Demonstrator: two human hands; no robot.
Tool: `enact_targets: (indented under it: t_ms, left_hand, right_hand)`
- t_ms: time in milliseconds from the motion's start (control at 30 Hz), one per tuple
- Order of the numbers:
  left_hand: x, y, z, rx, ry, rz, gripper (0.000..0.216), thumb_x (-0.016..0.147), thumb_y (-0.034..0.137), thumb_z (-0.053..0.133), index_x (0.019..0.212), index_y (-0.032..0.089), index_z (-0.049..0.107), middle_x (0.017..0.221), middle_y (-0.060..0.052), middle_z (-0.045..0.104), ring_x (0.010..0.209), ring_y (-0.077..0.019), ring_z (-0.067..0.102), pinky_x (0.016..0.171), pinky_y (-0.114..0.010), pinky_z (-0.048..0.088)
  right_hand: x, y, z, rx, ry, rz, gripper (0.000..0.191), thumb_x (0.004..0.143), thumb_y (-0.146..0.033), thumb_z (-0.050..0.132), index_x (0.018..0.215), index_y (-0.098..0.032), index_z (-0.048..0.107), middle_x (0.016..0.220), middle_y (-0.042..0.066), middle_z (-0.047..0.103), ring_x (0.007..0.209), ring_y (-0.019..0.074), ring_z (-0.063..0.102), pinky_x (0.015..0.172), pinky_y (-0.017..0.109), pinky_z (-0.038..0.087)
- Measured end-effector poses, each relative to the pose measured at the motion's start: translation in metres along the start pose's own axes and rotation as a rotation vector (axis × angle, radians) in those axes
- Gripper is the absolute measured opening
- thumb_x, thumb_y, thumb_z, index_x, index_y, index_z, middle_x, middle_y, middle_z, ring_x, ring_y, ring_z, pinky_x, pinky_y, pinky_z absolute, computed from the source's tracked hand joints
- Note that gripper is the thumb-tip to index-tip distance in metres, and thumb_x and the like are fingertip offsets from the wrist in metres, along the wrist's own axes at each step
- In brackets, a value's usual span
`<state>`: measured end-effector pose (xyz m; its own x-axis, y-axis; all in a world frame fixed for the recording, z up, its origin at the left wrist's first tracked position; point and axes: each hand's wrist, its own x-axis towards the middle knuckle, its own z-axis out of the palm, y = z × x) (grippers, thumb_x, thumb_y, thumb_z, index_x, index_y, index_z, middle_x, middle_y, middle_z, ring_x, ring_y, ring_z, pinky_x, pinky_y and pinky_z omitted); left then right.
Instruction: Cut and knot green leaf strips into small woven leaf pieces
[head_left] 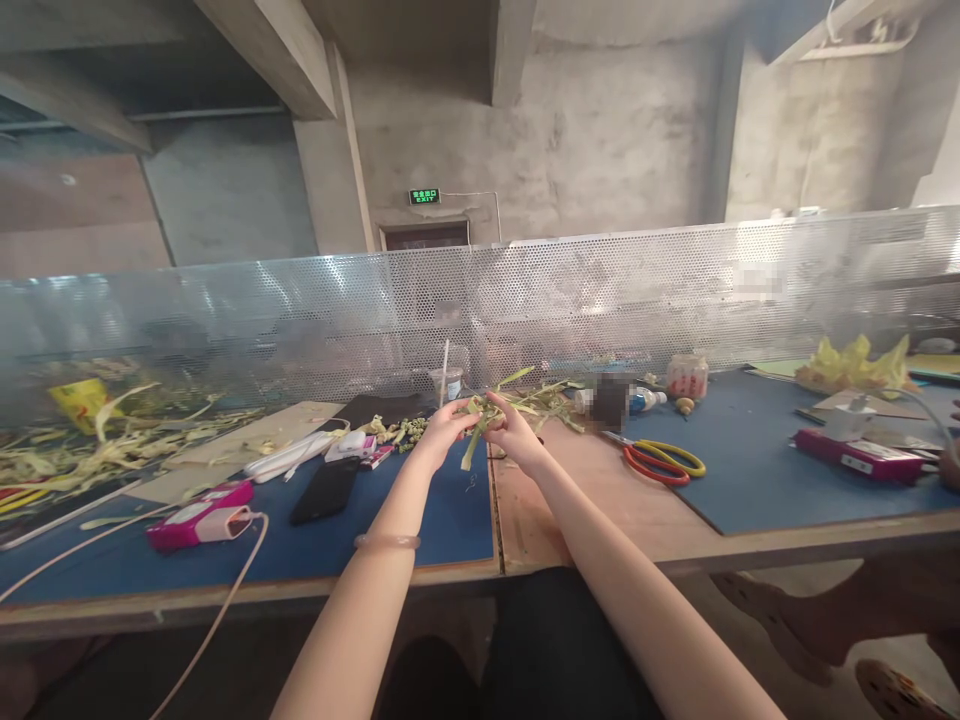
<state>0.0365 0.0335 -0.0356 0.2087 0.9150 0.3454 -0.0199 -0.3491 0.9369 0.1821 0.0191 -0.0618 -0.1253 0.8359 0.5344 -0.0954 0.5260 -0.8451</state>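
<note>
Both my hands meet over the middle of the workbench. My left hand point(444, 428) and my right hand point(514, 436) are closed on a strip of green leaf point(472, 440) that hangs down between them. More green and yellow leaf strips point(536, 398) lie just behind my fingers. A bangle point(387, 541) sits on my left wrist. Scissors with orange and yellow handles point(660, 461) lie to the right of my right hand.
A perforated metal screen point(600, 300) runs along the back of the blue-matted bench point(750, 470). On the left lie a black phone point(325, 490), a pink device with a cable point(201, 515) and a heap of leaf scraps point(97, 445). A plastic cup with a straw point(447, 380) stands behind.
</note>
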Motion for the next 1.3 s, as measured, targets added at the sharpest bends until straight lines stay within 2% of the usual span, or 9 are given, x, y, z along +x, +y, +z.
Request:
enact_targets:
  t_ms: [67,133,267,467,700,900,1033,1133,1300]
  left_hand:
    - [-0.001,0.001,0.001,-0.023,-0.046,0.0,0.044,0.062,0.028,0.071,0.103,0.018,0.06,0.074,-0.001,0.062,0.061,-0.0098,0.054,0.05,-0.019,0.032]
    - [-0.002,0.003,0.003,-0.053,-0.099,-0.003,0.046,0.064,0.026,0.069,0.107,0.019,0.057,0.078,-0.002,0.063,0.063,-0.011,0.056,0.052,-0.02,0.035]
    - [-0.003,0.004,0.004,-0.113,-0.185,-0.008,0.044,0.067,0.024,0.064,0.11,0.019,0.056,0.083,-0.004,0.064,0.064,-0.012,0.057,0.056,-0.022,0.04]
    - [-0.001,0.001,0.002,-0.135,-0.192,-0.037,0.034,0.066,0.022,0.064,0.099,0.017,0.062,0.066,0.0,0.06,0.053,-0.0072,0.049,0.048,-0.019,0.031]
    - [-0.002,-0.002,0.005,-0.139,-0.204,-0.027,0.031,0.068,0.026,0.063,0.098,0.018,0.062,0.085,-0.004,0.063,0.066,-0.0095,0.054,0.048,-0.018,0.03]
    - [0.001,-0.004,0.007,-0.149,-0.196,0.008,0.03,0.067,0.018,0.059,0.096,0.015,0.064,0.078,-0.004,0.062,0.059,-0.0085,0.049,0.049,-0.019,0.031]
    - [0.003,-0.006,0.007,-0.155,-0.195,0.006,0.025,0.066,0.017,0.058,0.09,0.013,0.065,0.071,-0.002,0.06,0.058,-0.0083,0.048,0.051,-0.02,0.033]
    - [0.004,-0.007,0.007,-0.159,-0.185,0.0,0.024,0.066,0.017,0.058,0.089,0.014,0.064,0.068,-0.001,0.059,0.056,-0.0081,0.048,0.05,-0.021,0.033]
    - [0.004,-0.008,0.007,-0.146,-0.173,-0.028,0.026,0.068,0.022,0.061,0.093,0.015,0.062,0.074,-0.002,0.061,0.058,-0.0094,0.052,0.048,-0.021,0.033]
  right_hand:
    - [-0.002,-0.003,0.003,-0.015,-0.019,-0.021,0.077,0.057,-0.006,0.057,0.129,-0.025,0.04,0.099,0.003,0.058,0.057,0.0062,0.05,0.053,0.02,0.042]
    - [-0.004,-0.005,0.006,-0.025,-0.031,-0.047,0.075,0.055,-0.005,0.059,0.124,-0.029,0.046,0.123,0.005,0.046,0.057,0.004,0.048,0.053,0.019,0.044]
    - [-0.004,-0.006,0.008,-0.027,-0.039,-0.079,0.071,0.055,-0.01,0.066,0.121,-0.031,0.05,0.137,0.003,0.03,0.062,0.0042,0.048,0.056,0.02,0.046]
    - [-0.002,-0.007,0.004,0.01,-0.004,-0.078,0.076,0.061,-0.026,0.07,0.13,-0.031,0.039,0.119,0.001,0.05,0.058,0.004,0.047,0.059,0.021,0.047]
    - [-0.003,-0.011,0.004,0.141,0.038,-0.068,0.071,0.07,-0.035,0.064,0.134,-0.031,0.032,0.108,0.001,0.059,0.076,0.0119,0.059,0.067,0.025,0.049]
    - [0.0,-0.005,0.007,0.209,0.146,-0.061,0.076,0.068,-0.038,0.065,0.134,-0.03,0.03,0.099,0.001,0.062,0.078,0.0143,0.061,0.064,0.027,0.052]
    - [0.003,0.001,0.005,0.216,0.273,-0.032,0.069,0.061,-0.037,0.071,0.122,-0.023,0.043,0.101,0.004,0.059,0.082,0.0167,0.061,0.066,0.029,0.054]
    - [0.006,0.004,0.004,0.214,0.293,-0.019,0.058,0.059,-0.038,0.072,0.109,-0.018,0.051,0.095,0.006,0.06,0.081,0.0177,0.061,0.068,0.031,0.054]
    - [0.007,0.005,0.004,0.21,0.339,-0.021,0.06,0.055,-0.036,0.075,0.106,-0.016,0.05,0.084,0.004,0.062,0.076,0.017,0.06,0.068,0.032,0.054]
